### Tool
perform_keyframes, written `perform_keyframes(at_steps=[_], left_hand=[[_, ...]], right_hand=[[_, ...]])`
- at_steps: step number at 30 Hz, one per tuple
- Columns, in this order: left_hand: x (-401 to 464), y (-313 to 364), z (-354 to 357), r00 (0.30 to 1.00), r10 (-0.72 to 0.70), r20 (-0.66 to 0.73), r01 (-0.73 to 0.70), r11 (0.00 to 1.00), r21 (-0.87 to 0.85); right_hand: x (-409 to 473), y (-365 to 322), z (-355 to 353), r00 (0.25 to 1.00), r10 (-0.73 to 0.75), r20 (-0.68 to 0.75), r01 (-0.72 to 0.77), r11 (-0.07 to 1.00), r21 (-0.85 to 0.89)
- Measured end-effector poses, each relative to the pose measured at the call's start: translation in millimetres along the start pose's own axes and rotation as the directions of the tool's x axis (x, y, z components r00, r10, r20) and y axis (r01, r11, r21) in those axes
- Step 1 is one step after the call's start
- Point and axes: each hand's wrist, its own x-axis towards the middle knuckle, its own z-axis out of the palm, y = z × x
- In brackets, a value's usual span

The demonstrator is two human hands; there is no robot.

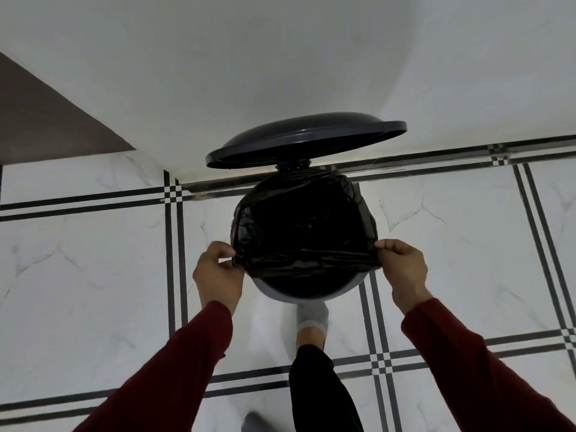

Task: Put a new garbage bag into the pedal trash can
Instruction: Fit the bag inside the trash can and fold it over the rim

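The garbage bag [307, 222] sits in the pedal trash can [304, 289], already folded over the far & side rim; the near rim is uncovered. The near hem is pinched betw. thumb & fingers of the left hand [218, 272] and the right hand [402, 266], stretched taut. The lid [305, 140] is held up, prob. by the foot [311, 322] on the pedal. Hem should be pulled toward the near side, then down over the rim evenly, w/o tearing.
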Motion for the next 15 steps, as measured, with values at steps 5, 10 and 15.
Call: perform_keyframes(at_steps=[5, 10, 15], left_hand=[[-4.0, -4.7, 3.5, 0.964, -0.265, 0.038, 0.267, 0.96, -0.081], [-13.2, 3.6, -2.8, 0.829, -0.416, 0.373, 0.544, 0.753, -0.37], [-23.6, -11.3, -3.6, 0.833, -0.354, 0.426, 0.534, 0.716, -0.45]], right_hand=[[-4.9, 2.8, -1.6, 0.987, 0.131, 0.097, -0.134, 0.99, 0.03], [-11.9, 2.7, -7.2, 0.927, 0.21, 0.31, -0.281, 0.938, 0.205], [-14.9, 8.4, -5.5, 0.915, 0.181, 0.359, -0.288, 0.918, 0.271]])
